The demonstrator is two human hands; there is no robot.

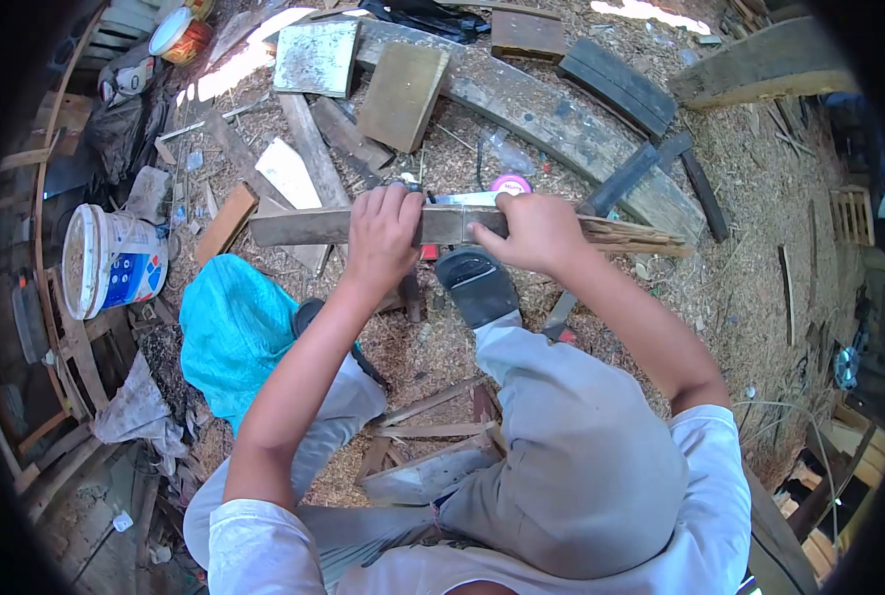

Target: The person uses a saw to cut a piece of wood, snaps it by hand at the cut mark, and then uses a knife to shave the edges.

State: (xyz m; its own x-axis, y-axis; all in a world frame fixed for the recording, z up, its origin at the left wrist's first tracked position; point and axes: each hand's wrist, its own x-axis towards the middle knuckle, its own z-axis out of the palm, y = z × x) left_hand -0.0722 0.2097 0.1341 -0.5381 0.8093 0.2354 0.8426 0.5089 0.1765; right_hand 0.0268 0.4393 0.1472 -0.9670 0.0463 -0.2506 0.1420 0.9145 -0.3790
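Observation:
A long, worn wooden board [299, 228] lies crosswise in front of me, its right end split into splinters. My left hand [383, 230] is wrapped over it left of the middle. My right hand [537, 230] grips it right of the middle, with the thumb on its near face. Between the hands, a thin line crosses the board. Just behind it shows a shiny metal strip [462, 198], partly hidden by the board and hands. A pink round object [510, 185] with a label sits past my right fingers. My sandalled foot [477, 288] is just below the board.
Wood blocks [403, 96] and a long grey plank [552, 119] lie beyond, on a shavings-covered floor. Dark bar-shaped pieces [621, 180] are at the right. A white bucket [135, 263] and turquoise sack [229, 332] stand left. A wooden frame [433, 466] lies between my legs.

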